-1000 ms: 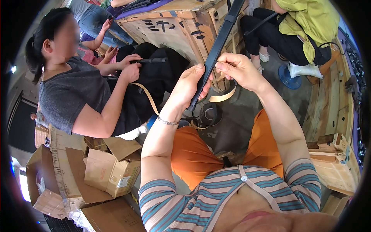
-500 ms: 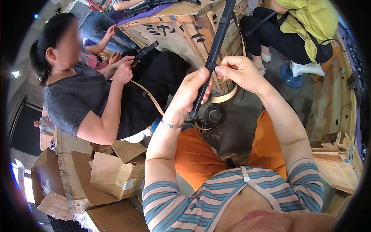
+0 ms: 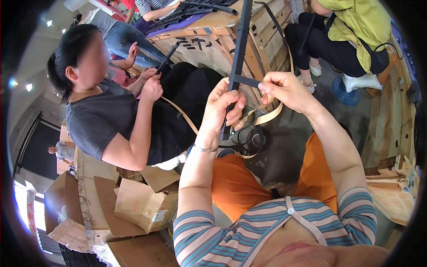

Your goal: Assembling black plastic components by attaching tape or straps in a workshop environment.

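Black bar (image 3: 241,42) stands in front of the person, slightly tilted, upper end running out of view, wooden crate (image 3: 209,42) behind. Left hand (image 3: 226,103) curled round its lower part, gripping. Right hand (image 3: 287,92) pinches the free end of a dark strip (image 3: 247,81) between thumb and fingers. Change: half a second ago right fingertips were right at the bar; now they're off to the right, strip pulled out flat between. Likely meaning for the work: strip is being tensioned or drawn off, other end apparently at the bar. Tan band (image 3: 270,116) loops below right hand; can't tell if joined to strip.
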A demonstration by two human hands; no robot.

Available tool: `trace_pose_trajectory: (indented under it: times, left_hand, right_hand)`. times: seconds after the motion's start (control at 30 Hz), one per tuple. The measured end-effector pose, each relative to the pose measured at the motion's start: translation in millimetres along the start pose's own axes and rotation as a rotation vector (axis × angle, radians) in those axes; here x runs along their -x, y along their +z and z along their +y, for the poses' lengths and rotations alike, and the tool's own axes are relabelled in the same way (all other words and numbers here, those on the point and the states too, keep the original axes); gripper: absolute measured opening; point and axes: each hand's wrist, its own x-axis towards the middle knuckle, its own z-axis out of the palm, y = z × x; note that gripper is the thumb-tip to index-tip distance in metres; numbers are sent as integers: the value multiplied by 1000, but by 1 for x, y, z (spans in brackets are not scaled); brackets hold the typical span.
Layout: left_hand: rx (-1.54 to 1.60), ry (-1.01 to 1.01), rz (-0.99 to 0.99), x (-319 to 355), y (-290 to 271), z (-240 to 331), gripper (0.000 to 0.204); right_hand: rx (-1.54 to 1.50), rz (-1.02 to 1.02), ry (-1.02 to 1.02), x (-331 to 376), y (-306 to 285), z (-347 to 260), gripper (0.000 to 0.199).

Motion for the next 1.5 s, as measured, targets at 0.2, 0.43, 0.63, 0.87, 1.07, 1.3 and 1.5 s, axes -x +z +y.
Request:
trace_pose_trajectory:
  times: [0.2,0.43,0.63,0.87,1.07,1.3,1.5]
  left_hand:
    - [254,-13,-63,-4,-11,-9,17]
    - [210,-166,152,-10,-17,-14,17]
    - [-298,-78,291,-12,-10,-15,17]
    - [-443,-17,302,-5,-14,-11,15]
    - [-694,100,416,-12,-14,-18,15]
    - [-434,57,320,-7,-13,-9,14]
    - [-173,-28,164,-2,-7,0,12]
  right_hand:
    - [-109,-1,49,-5,2,5,22]
    - [-52,52,101,-11,-6,16,22]
    - [-15,41,63,-9,-8,11,20]
    - [67,30,46,-3,-9,-5,18]
    - [124,48,-23,5,0,-21,18]
    - [199,74,-24,3,-7,-17,17]
    - [136,30,4,1,-6,-12,16]
